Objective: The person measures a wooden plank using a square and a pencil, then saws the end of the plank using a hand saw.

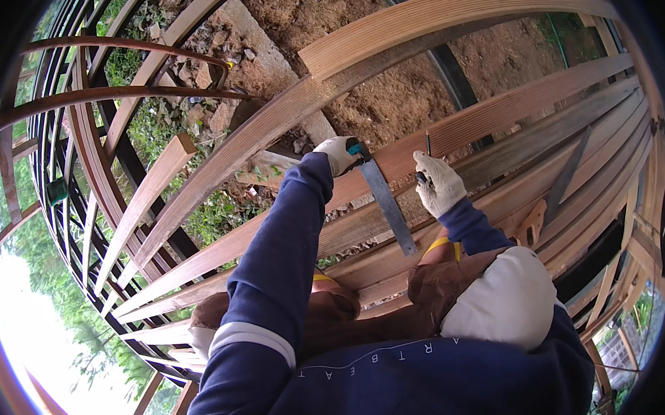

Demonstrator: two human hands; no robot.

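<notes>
My left hand (337, 153), in a white work glove, holds the teal-handled end of a metal square (386, 204) whose grey blade lies across a grooved wooden board (500, 115). My right hand (437, 184), also gloved, grips a dark pencil (427, 148) with its tip on that board, just right of the blade. Both arms wear dark blue sleeves. My knees, in brown trousers, rest on the boards below the hands.
More wooden boards (601, 182) lie side by side to the right. A second metal blade (567, 177) and a small wooden piece (531, 222) lie on them. Black steel beams (446, 64) run under the boards over bare soil (381, 106). Rusty railing bars (115, 94) curve at the left.
</notes>
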